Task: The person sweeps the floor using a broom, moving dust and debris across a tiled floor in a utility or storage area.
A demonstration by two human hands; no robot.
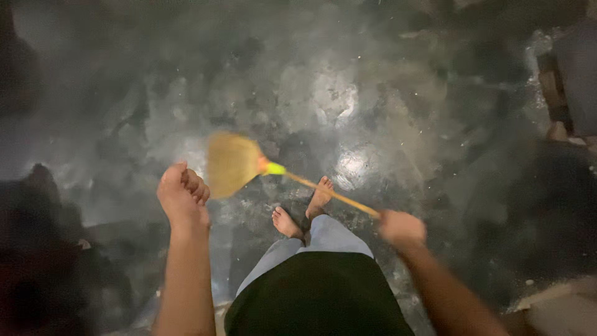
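Broom (249, 163) is lying across the middle of the view, held low over the floor (385, 106) and just ahead of the person's bare feet. Its long axis is running from about four o'clock up to about ten o'clock: the thin wooden handle (329, 193) is starting at the right hand and slanting up and left, passing over the toes of the leading foot (320, 198), then meeting a bright yellow-green collar (275, 168). Beyond the collar the straw-coloured bristle head (231, 163) is fanning out and pointing toward ten o'clock; it is blurred, so whether the bristle tips are touching the floor cannot be told.

The right hand (403, 228), at about four o'clock from the bristles, is closing its grip around the near end of the handle, fingers wrapped over the stick. The left hand (183, 194), at about eight o'clock from the bristle head and just beside it, is curling into a clenched fist with nothing showing inside it; it is not touching the broom.

The other foot (286, 223) is standing a little behind the leading one, and grey trouser legs (326, 236) and a dark top (317, 292) are filling the bottom centre. The floor is dark, wet-looking and glossy, with pale glare patches toward twelve and one o'clock. Dim, unclear shapes are sitting at nine o'clock and at two o'clock.
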